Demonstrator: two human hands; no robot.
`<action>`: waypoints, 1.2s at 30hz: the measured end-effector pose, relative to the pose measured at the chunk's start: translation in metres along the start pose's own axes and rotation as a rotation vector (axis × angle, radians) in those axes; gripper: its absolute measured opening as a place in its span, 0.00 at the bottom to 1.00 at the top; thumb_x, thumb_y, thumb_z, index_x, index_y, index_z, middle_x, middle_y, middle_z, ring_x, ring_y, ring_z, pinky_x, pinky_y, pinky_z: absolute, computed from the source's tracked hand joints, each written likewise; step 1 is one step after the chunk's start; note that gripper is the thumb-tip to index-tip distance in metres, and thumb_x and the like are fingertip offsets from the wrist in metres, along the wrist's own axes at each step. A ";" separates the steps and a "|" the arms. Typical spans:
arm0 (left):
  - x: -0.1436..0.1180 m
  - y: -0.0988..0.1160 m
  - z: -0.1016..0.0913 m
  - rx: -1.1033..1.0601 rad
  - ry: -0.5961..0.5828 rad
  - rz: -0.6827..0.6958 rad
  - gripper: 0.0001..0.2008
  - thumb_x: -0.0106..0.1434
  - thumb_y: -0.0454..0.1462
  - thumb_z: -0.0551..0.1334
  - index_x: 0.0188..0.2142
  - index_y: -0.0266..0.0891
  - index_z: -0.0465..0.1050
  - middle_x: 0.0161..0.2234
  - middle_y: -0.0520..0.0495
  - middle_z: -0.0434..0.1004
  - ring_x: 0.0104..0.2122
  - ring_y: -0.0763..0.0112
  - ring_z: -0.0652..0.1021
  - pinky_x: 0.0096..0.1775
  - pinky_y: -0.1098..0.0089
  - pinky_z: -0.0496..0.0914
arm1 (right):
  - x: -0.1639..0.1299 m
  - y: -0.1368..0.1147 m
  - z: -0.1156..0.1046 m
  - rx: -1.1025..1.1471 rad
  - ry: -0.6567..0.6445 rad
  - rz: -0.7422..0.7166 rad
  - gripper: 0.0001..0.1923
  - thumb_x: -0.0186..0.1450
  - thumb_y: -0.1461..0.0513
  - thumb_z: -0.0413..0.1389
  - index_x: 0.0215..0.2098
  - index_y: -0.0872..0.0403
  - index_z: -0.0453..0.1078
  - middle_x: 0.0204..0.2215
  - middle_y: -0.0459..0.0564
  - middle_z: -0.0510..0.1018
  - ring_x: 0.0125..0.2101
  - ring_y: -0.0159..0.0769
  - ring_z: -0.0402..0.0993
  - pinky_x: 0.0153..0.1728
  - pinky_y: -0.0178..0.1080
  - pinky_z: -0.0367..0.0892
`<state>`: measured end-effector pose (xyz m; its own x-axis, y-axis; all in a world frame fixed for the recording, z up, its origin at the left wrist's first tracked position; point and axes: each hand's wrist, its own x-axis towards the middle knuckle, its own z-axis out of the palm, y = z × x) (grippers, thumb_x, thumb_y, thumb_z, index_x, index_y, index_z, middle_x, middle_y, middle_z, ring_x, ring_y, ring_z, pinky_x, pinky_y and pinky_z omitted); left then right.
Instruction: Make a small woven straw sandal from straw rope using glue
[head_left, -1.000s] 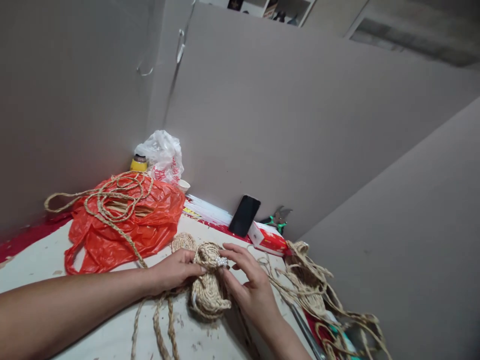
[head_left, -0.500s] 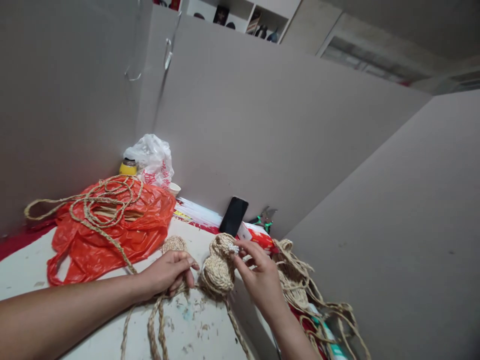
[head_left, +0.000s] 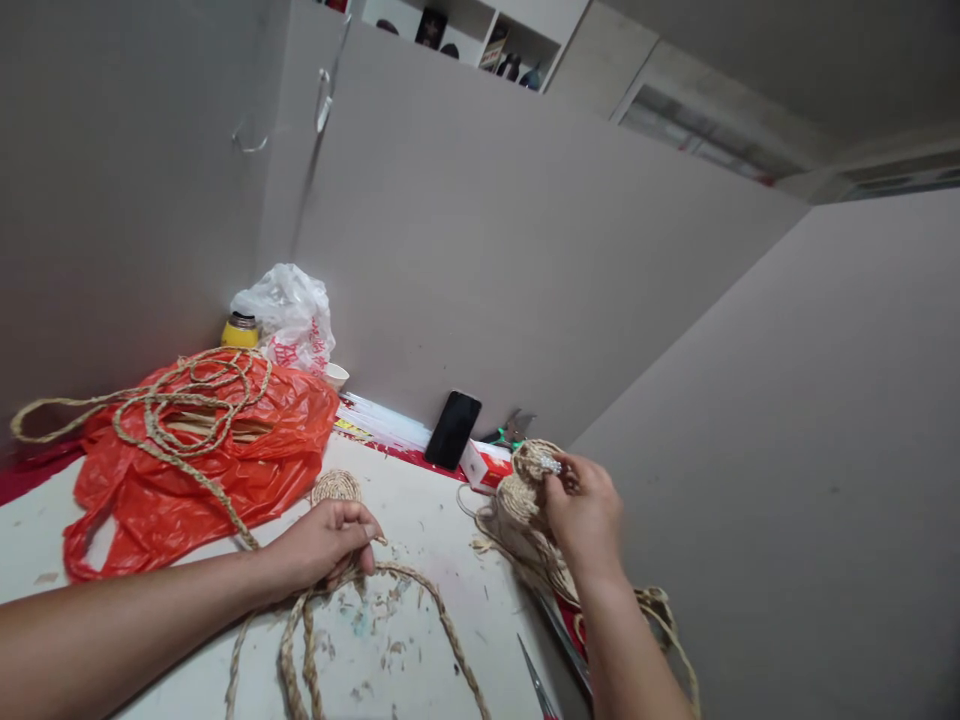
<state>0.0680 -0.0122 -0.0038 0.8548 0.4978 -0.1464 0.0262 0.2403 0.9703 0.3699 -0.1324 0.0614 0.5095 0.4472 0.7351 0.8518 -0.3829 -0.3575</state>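
Note:
My left hand [head_left: 341, 540] rests low over the table, thumb and fingers pinched on a braided straw cord [head_left: 439, 600]; a short end pokes out at the fingertips. Just behind that hand lies a flat round coil of straw braid [head_left: 336, 486], partly covered by it. My right hand [head_left: 589, 510] is closed on a coiled straw piece [head_left: 519, 497] made of rounded lobes, with a cluster of white pearl-like beads [head_left: 550, 466] by the thumb. It hangs over the table's right edge, above a heap of loose straw braid [head_left: 517, 550] that it partly hides.
A red plastic bag [head_left: 292, 430] with looped braid on top fills the left. Behind stand a yellow jar [head_left: 240, 331], a white bag [head_left: 292, 310] and a phone [head_left: 453, 430] against the wall. Green-handled pliers [head_left: 511, 430] and a pointed tool [head_left: 534, 672] lie on the right.
My right hand has carried the beaded straw piece from the table's middle to the right, over the heap of braid. My left hand stays nearly in place. The view has shifted slightly.

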 end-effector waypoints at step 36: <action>-0.007 0.019 -0.001 0.064 0.026 0.112 0.15 0.54 0.46 0.62 0.30 0.35 0.67 0.19 0.52 0.73 0.12 0.84 0.57 0.16 0.77 0.49 | -0.109 -0.108 0.010 0.486 -0.488 -0.100 0.13 0.65 0.57 0.51 0.38 0.54 0.75 0.34 0.55 0.81 0.34 0.43 0.77 0.30 0.38 0.72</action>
<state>0.0617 -0.0105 0.0152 0.8407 0.5399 -0.0408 -0.0347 0.1289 0.9911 0.2231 -0.1320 0.0142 0.3249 0.8171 0.4762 0.7974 0.0341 -0.6025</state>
